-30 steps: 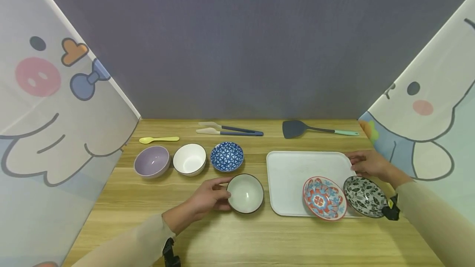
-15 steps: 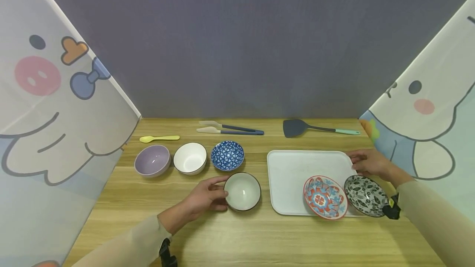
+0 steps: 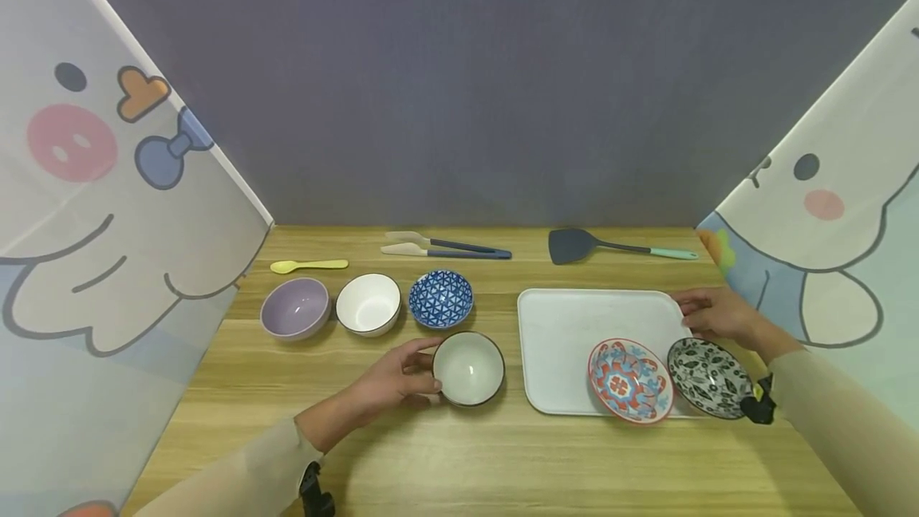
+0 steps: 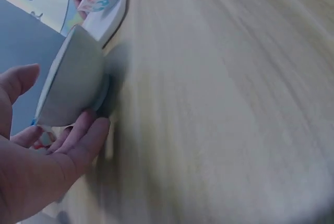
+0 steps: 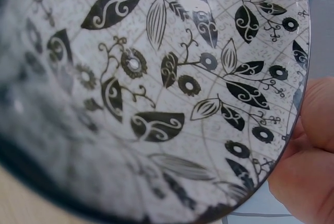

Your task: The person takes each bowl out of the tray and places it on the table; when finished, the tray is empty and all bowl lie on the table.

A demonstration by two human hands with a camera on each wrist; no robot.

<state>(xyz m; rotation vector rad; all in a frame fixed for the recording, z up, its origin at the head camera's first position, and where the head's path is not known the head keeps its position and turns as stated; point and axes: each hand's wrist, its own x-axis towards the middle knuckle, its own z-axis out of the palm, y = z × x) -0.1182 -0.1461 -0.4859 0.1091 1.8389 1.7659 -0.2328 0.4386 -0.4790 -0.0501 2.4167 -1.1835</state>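
Observation:
My left hand [image 3: 395, 377] is at the left side of a pale grey-green bowl [image 3: 470, 369] with a dark rim. In the left wrist view its fingers lie by the bowl's foot, while the thumb [image 4: 20, 81] is raised away from the wall. My right hand [image 3: 718, 313] rests with relaxed fingers at the far right corner of a white tray [image 3: 560, 341]. Near that wrist, a black-and-white leaf-patterned bowl [image 3: 709, 378] overlaps the tray's near right corner; it hides part of the hand in the right wrist view. Beside it sits a red-and-blue patterned bowl [image 3: 630, 381].
Along the left stand a purple bowl [image 3: 296, 309], a white bowl [image 3: 368, 305] and a blue-patterned bowl [image 3: 441, 299]. Behind them lie a yellow spoon [image 3: 309, 266] and tongs [image 3: 459, 249]. A spatula [image 3: 574, 246] lies behind the tray. Printed side panels and a grey back wall enclose the wooden table.
The grey-green bowl has shifted slightly left along with my left hand, whose fingers have since loosened a little at its side. My right hand stays at the tray's corner.

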